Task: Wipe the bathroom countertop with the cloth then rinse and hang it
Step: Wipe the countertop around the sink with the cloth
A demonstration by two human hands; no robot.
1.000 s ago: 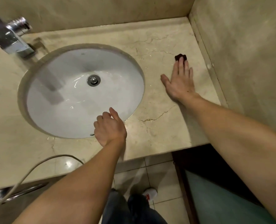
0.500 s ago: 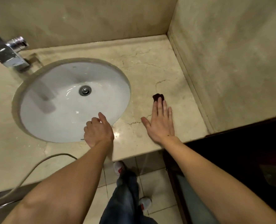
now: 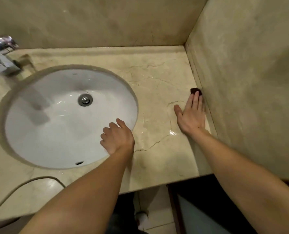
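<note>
Nothing legible anywhere in view. On the upper inner wall of the white sink [image 3: 55, 129], only a small faint grey mark [image 3: 74, 74], possibly a maker's stamp, too small and blurred to read. No lettering or numbers to make out on the marble table [image 3: 157, 78] either.
</note>
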